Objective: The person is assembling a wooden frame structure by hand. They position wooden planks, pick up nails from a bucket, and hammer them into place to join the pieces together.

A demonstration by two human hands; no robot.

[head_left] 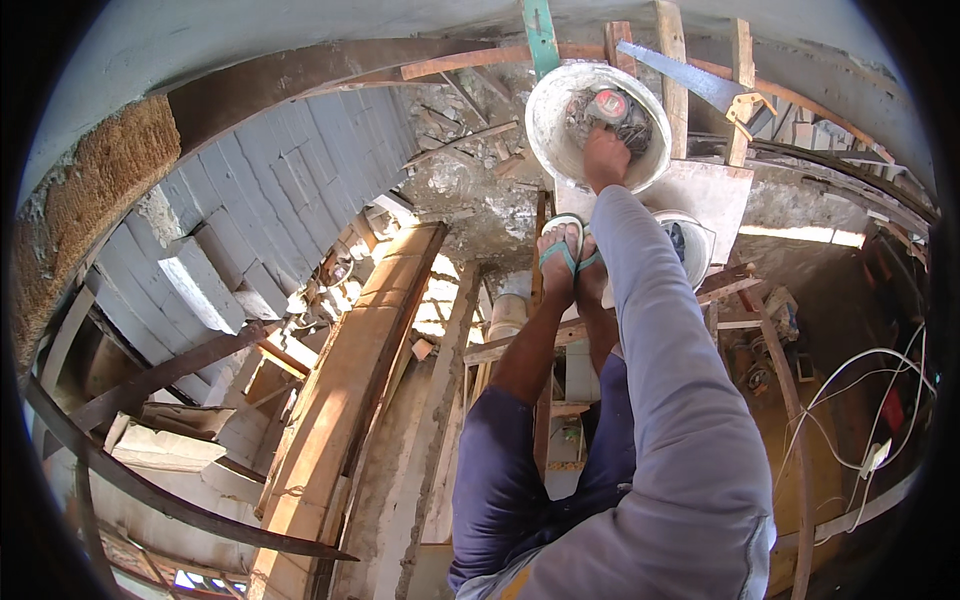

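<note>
Grey sleeve extends, right hand (grip unclear) inside a bucket beside rubbly floor.

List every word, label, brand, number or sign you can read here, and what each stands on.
Nothing is legible.
Round red-and-grey item in the white bucket: any marking is too small and blurred to read.
Saw blade: no readable lettering.

The right hand reaches into a white bucket holding dark bits. A handsaw sits right of it, among wooden posts.
</note>
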